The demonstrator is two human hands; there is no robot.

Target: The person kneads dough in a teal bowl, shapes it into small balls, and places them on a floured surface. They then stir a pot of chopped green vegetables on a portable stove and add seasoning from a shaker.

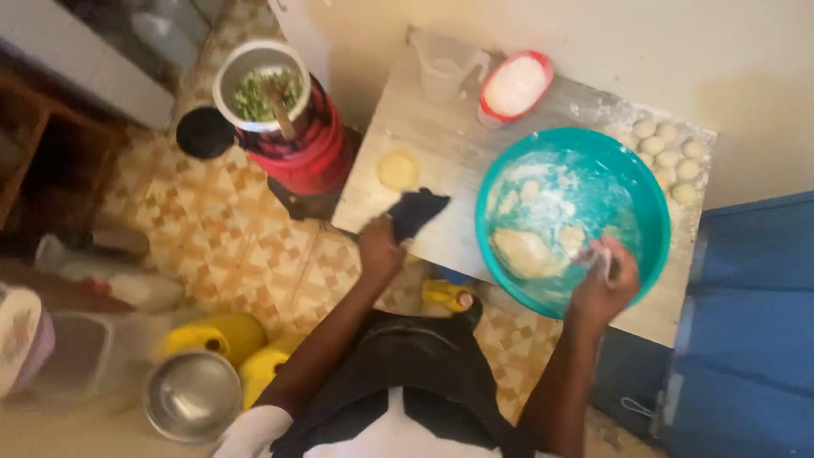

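My left hand grips a dark blue cloth at the near edge of a floured wooden table. A flat round of dough lies just beyond the cloth. My right hand reaches into a large teal bowl, fingers curled on sticky dough by the bowl's near rim. A pale lump of dough rests in the bowl to the left of that hand. Several small dough balls sit in a cluster at the table's far right.
A clear measuring jug and a red-rimmed bowl of flour stand at the table's back. A pot of chopped greens sits on a red stove on the tiled floor. Yellow jugs and a steel bowl lie lower left.
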